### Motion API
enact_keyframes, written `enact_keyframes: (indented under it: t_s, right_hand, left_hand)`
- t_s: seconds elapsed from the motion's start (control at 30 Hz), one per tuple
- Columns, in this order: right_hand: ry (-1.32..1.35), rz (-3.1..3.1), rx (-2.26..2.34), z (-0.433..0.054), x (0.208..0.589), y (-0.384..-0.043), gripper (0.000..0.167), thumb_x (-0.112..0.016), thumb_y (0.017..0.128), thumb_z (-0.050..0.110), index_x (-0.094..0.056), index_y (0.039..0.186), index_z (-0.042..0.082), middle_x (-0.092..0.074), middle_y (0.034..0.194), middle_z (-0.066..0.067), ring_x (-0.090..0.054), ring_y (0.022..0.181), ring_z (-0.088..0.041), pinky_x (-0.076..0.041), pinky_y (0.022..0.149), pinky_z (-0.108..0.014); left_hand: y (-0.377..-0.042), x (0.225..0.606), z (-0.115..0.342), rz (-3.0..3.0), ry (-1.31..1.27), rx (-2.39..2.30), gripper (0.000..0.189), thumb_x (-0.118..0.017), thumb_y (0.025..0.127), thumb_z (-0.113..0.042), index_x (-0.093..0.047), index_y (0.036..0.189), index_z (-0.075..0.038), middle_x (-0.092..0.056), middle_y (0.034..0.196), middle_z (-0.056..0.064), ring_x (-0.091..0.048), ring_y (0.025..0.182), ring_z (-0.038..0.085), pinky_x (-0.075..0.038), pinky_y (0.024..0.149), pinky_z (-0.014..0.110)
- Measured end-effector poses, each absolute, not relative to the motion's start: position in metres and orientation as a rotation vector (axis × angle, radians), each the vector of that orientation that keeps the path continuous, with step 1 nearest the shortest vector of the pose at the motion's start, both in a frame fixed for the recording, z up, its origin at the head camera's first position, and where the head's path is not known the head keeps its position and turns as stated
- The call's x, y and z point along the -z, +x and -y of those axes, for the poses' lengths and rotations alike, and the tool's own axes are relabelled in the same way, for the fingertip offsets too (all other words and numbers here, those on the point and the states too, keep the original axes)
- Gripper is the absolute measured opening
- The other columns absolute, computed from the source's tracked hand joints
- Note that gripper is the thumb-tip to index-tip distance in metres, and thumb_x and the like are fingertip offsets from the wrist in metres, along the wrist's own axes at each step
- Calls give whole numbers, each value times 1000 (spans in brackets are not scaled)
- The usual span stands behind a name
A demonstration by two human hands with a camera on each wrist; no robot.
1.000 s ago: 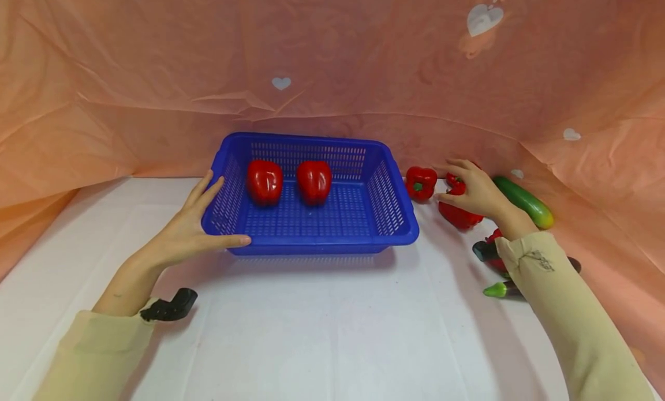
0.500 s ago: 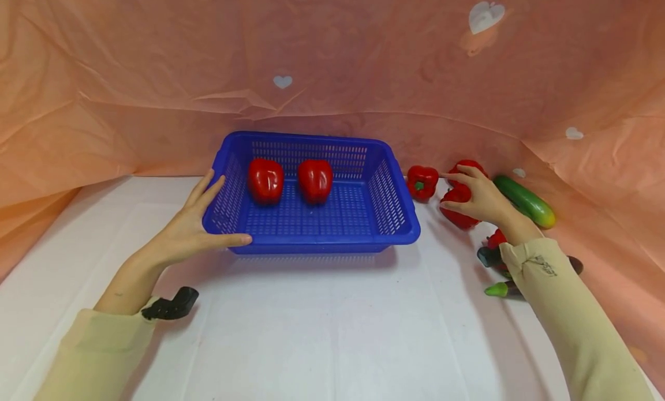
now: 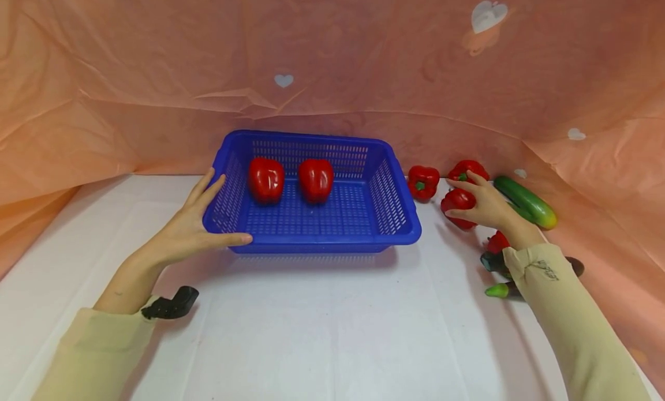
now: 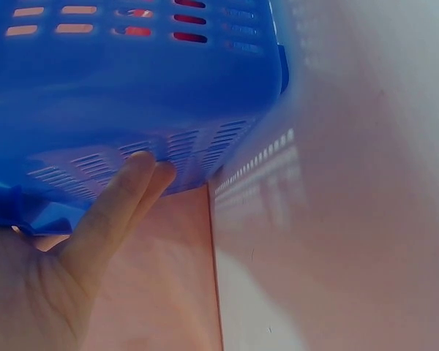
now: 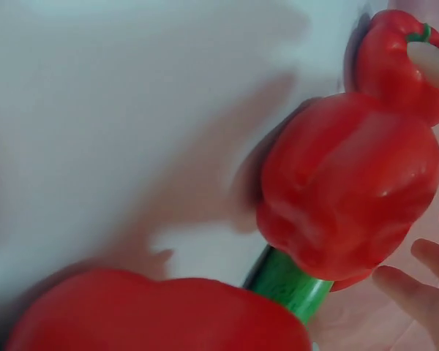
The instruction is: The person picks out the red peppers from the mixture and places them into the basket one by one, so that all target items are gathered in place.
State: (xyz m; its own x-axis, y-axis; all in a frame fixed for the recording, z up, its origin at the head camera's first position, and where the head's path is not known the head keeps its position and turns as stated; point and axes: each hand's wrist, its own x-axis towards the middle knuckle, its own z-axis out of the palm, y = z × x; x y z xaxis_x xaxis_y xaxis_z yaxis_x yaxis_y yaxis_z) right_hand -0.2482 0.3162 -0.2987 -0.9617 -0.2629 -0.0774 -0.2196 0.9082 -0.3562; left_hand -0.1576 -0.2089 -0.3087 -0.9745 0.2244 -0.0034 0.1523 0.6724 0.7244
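Note:
My left hand [image 3: 192, 219] spans the left end of a blue plastic basket [image 3: 322, 240], thumb straight along the front rim and fingers spread along the side. In the left wrist view, straight fingers [image 4: 117, 197] lie against the basket's slotted wall [image 4: 197, 80]. Two glossy red bell peppers [image 3: 266, 180] stand inside it. To the right, my right hand [image 3: 483, 202] is spread over a red bell pepper [image 3: 456, 206], thumb on its near side. In the right wrist view, that pepper [image 5: 351, 183] lies between the thumb [image 5: 432, 66] and the spread fingers.
Other red bell peppers [image 3: 423, 183] lie right of the basket, one [image 3: 469, 169] behind my right hand and one [image 3: 497, 242] partly under the wrist. A cucumber [image 3: 527, 203] and a green-stemmed eggplant [image 3: 499, 290] lie farther right. An orange cloth [image 3: 332, 55] rises behind the white table [image 3: 322, 326].
My right hand has shifted slightly right and toward me, off the rear pepper and over the nearer one. My left hand and the basket have hardly moved.

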Motion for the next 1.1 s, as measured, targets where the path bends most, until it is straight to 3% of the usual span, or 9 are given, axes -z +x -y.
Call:
enact_keyframes:
  t_s: [0.77,1.1]
  right_hand:
    - [-389,-2871,537,-326,310,-248,89,-76,74,5,-27,149,6,-16,151,-32,-25,130,-56,-43,91,-68]
    - [-409,-2841,494,-326,310,-250,99,-78,73,11,-19,152,7,-14,150,-34,-25,129,-56,-44,90,-68]
  left_hand:
    - [-158,309,209,-2782,304,-1197,118,-81,73,-43,1,155,-21,18,161,-3,6,146,44,-14,104,76]
    - [-158,308,208,-2783,293,-1188,118,-81,73,-44,1,155,-22,18,160,-3,5,146,44,-15,104,76]
